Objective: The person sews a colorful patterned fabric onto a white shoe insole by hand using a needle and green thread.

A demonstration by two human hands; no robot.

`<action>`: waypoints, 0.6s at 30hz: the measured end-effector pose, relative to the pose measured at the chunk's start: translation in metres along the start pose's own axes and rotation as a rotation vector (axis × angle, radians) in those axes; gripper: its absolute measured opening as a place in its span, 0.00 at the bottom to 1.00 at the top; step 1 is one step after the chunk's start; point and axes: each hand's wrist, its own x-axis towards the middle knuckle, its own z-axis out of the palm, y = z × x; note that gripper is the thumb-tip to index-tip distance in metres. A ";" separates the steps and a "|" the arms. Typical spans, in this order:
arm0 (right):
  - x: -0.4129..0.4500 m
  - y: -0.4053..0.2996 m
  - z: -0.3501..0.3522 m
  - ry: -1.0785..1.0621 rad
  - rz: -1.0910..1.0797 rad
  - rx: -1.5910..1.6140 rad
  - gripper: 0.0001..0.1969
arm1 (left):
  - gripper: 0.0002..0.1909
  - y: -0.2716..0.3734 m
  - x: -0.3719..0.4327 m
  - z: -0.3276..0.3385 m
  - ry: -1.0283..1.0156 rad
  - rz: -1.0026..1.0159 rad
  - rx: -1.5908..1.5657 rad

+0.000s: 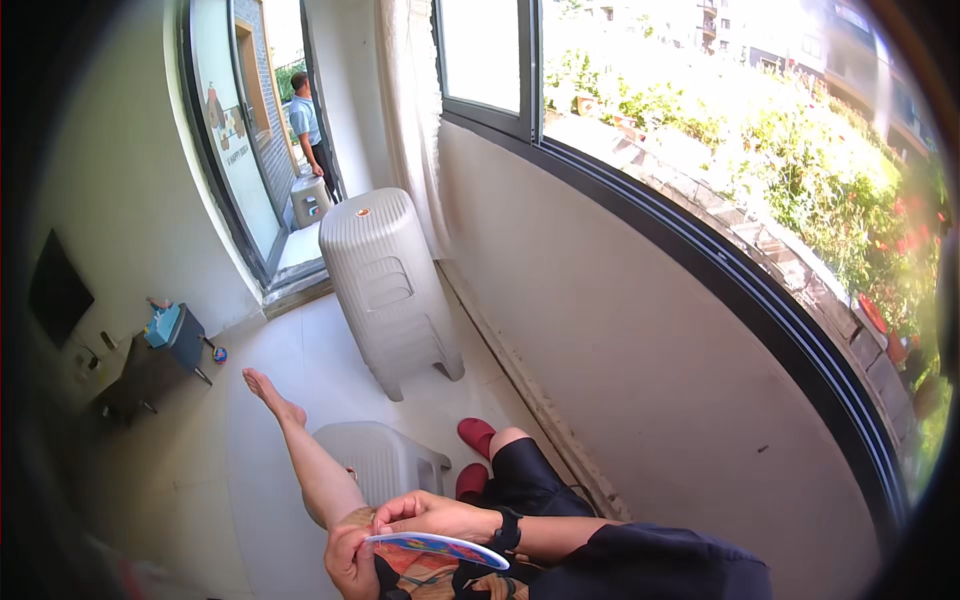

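Observation:
My left hand [351, 561] is low in the picture, its thumb and fingers closed on the near end of a thin, flat disc [450, 546] with a white rim and a colourful printed face. Beside it, my right hand [442, 517], with a black band [507, 529] on the wrist, has bent fingers close to the same edge of the disc. Whether those fingers pinch the disc or something fine is too small to tell. Patterned orange cloth [420, 574] lies under the disc.
A bare leg [322, 465] stretches beside a low grey plastic stool [375, 454]. Red slippers [475, 436] are at the right. A tall stack of grey stools [382, 277] stands ahead, near the doorway. Outside, a person [305, 124] stands by another stool [309, 201].

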 end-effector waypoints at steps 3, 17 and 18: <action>0.009 0.008 -0.005 -0.081 -0.104 0.031 0.06 | 0.04 -0.015 -0.004 0.003 0.025 -0.001 0.014; 0.021 0.001 0.001 -0.171 -0.174 0.686 0.02 | 0.08 -0.021 -0.025 0.015 0.067 -0.205 -0.030; 0.014 -0.005 0.002 -0.184 -0.182 0.702 0.02 | 0.08 -0.009 -0.023 0.023 0.048 -0.185 -0.025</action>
